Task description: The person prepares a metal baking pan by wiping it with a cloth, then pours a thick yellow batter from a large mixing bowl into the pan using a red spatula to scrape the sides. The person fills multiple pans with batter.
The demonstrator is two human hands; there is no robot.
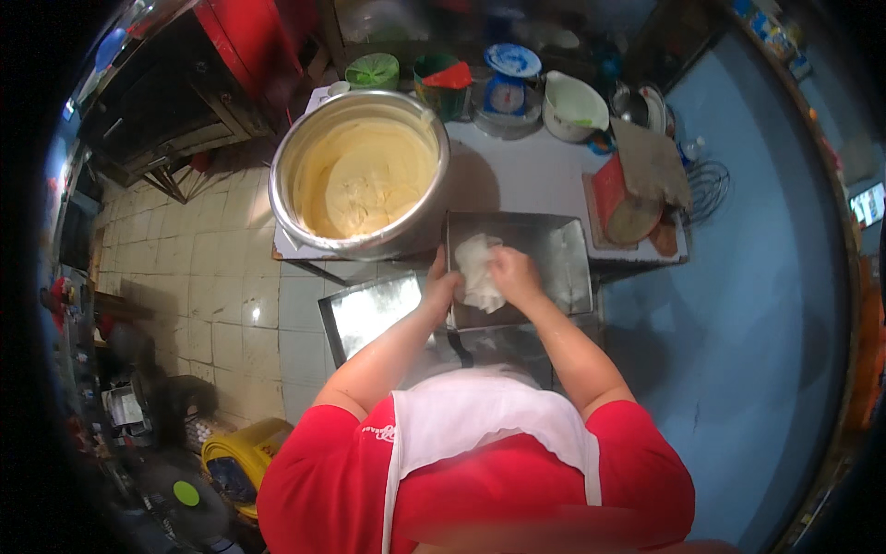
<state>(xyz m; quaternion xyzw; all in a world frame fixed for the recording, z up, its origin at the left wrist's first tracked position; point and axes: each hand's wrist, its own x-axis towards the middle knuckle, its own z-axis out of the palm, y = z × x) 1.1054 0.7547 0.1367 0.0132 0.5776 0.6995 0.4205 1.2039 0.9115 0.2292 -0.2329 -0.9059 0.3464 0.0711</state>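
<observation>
My right hand point(514, 275) holds a crumpled white cloth or paper point(477, 270) inside a rectangular metal baking pan point(564, 266). The pan lies at the table's front edge, and my left hand point(440, 289) grips its left rim. Another shiny metal pan point(374, 311) is below and to the left, partly behind my left forearm. Beyond my left hand stands a large metal bowl point(277, 176) of thick, pale yellow batter point(363, 180).
Along the table's back are a green bowl point(372, 71), a blue kitchen scale point(505, 93) and a white jug point(574, 107). A red cylindrical container point(623, 201) and a wire whisk point(709, 190) are at the right. A blue wall point(734, 298) borders that side; a yellow bucket point(246, 450) stands lower left.
</observation>
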